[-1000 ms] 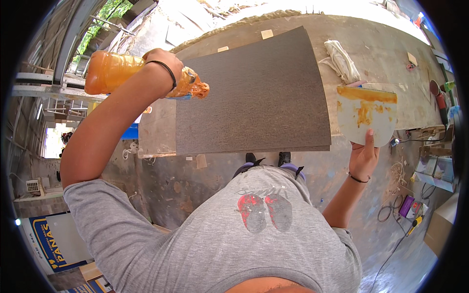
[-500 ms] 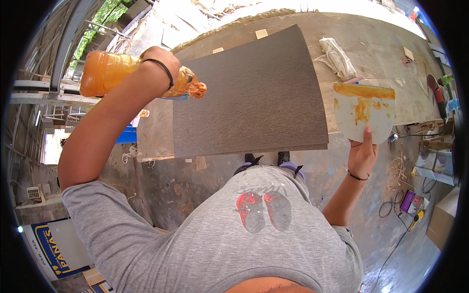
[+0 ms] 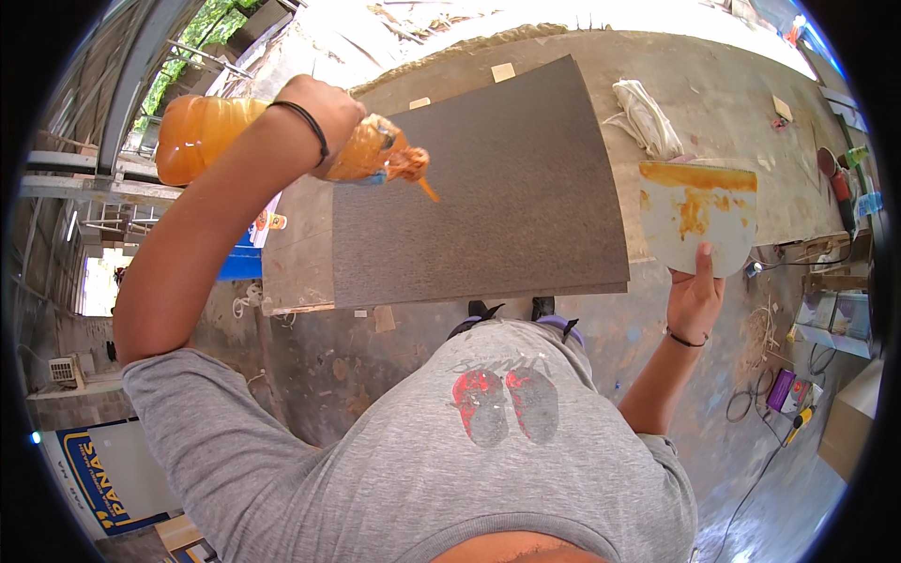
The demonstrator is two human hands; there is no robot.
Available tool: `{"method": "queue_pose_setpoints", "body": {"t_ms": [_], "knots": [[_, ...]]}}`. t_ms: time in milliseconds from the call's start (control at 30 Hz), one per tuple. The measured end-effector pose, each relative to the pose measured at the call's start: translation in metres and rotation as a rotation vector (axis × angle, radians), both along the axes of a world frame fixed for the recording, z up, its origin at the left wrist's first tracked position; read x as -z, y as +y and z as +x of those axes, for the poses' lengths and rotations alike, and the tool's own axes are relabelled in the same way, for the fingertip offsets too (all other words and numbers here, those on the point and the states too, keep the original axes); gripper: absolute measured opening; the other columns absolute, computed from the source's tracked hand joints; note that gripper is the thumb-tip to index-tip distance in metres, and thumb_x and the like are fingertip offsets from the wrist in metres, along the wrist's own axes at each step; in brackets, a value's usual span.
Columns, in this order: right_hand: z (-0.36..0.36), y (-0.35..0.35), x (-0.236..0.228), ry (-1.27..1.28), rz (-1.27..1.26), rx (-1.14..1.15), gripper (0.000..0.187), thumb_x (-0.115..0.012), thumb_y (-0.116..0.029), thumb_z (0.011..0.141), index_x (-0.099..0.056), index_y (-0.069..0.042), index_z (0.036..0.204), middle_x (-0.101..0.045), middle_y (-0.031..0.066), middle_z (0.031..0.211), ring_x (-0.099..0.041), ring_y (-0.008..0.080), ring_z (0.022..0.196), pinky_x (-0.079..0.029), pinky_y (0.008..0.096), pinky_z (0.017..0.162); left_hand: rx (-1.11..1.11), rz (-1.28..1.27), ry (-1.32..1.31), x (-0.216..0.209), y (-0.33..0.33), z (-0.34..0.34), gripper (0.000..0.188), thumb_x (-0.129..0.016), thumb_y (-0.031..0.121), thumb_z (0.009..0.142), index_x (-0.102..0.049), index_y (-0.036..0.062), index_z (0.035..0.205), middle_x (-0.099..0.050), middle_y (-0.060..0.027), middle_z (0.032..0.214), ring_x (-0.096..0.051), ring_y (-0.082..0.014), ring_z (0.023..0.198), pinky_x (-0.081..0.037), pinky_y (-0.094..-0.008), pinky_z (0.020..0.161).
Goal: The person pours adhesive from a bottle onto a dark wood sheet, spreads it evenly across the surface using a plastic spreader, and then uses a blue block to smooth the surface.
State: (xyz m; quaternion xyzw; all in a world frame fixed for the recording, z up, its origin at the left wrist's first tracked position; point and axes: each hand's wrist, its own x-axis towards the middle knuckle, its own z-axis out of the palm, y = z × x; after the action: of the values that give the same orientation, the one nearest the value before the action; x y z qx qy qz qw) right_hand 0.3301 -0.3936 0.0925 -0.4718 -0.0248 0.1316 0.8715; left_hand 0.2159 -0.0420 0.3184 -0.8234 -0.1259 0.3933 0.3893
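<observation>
My left hand (image 3: 324,117) is wrapped round a large clear plastic bottle (image 3: 208,131) of orange-yellow glue, held sideways with its smeared mouth toward the right. A short orange stream of glue (image 3: 429,190) comes out of the mouth above a dark grey-brown sheet (image 3: 497,206). That sheet lies flat on the worktable, and a second edge shows beneath it at the near right corner. At the right, my right hand (image 3: 696,302) grips a pale, round-bottomed spreader (image 3: 704,211), thumb on its face. Orange glue coats the spreader's far straight edge and streaks its middle.
A bundled white cloth (image 3: 648,117) lies on the worktable (image 3: 709,94) beyond the spreader. Small wooden blocks (image 3: 503,72) sit by the sheet's far edge. An angle grinder (image 3: 838,192) is at the far right. Cables and a purple box (image 3: 781,389) lie on the floor at right.
The bottle in my left hand has shifted right, and glue now runs from its mouth. My right hand and the spreader have barely moved.
</observation>
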Motion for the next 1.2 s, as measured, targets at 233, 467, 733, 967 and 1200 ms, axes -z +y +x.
{"method": "queue_pose_setpoints", "body": {"t_ms": [233,467,733,967,1200], "knots": [[0.0,0.002,-0.011,0.01,-0.011,-0.009,0.05,-0.053,-0.012,0.093,-0.033,-0.002,0.137,-0.045,0.011,0.132,-0.051,0.025,0.116,-0.046,0.0401,0.093,-0.108,-0.158,-0.294,-0.025,0.023,-0.039,0.062,-0.078,0.024,0.059,-0.055,0.0108,0.114,-0.066,-0.0135,0.095,-0.063,-0.03,0.091,-0.051,-0.0394,0.078],[0.002,0.04,-0.021,-0.351,-0.357,-0.17,0.044,-0.056,-0.006,0.09,-0.042,-0.001,0.132,-0.051,0.01,0.127,-0.052,0.0182,0.112,-0.042,0.0316,0.093,-0.374,-0.388,-0.765,0.003,0.078,-0.134,0.075,-0.079,0.024,0.056,-0.051,0.0038,0.122,-0.063,-0.018,0.106,-0.061,-0.0343,0.098,-0.048,-0.0396,0.084],[-0.017,0.21,-0.112,-1.273,-0.449,-0.418,0.044,-0.054,0.003,0.083,-0.055,-0.013,0.124,-0.056,0.0129,0.124,-0.056,0.031,0.11,-0.046,0.0354,0.093,-0.279,-0.712,-1.223,0.045,0.083,-0.169,0.085,-0.083,0.029,0.058,-0.045,-0.0012,0.127,-0.059,-0.0201,0.113,-0.058,-0.0306,0.105,-0.045,-0.0354,0.09],[-0.026,0.251,-0.076,-1.39,-0.913,-0.721,0.043,-0.05,-0.005,0.089,-0.052,-0.021,0.129,-0.056,0.0104,0.123,-0.058,0.0297,0.105,-0.048,0.0375,0.09,-0.245,-0.907,-1.592,0.054,0.101,-0.194,0.072,-0.083,0.023,0.066,-0.046,0.0024,0.124,-0.058,-0.0089,0.113,-0.057,-0.0194,0.104,-0.045,-0.0309,0.089],[-0.005,0.219,-0.051,-1.131,-1.023,-0.698,0.034,-0.054,-0.007,0.084,-0.06,-0.01,0.117,-0.061,0.0121,0.109,-0.059,0.0302,0.099,-0.047,0.0359,0.085,-0.328,-1.138,-1.811,0.09,0.151,-0.246,0.073,-0.082,0.017,0.067,-0.042,0.0032,0.126,-0.055,-0.0052,0.117,-0.054,-0.0146,0.107,-0.043,-0.0287,0.093]]}}
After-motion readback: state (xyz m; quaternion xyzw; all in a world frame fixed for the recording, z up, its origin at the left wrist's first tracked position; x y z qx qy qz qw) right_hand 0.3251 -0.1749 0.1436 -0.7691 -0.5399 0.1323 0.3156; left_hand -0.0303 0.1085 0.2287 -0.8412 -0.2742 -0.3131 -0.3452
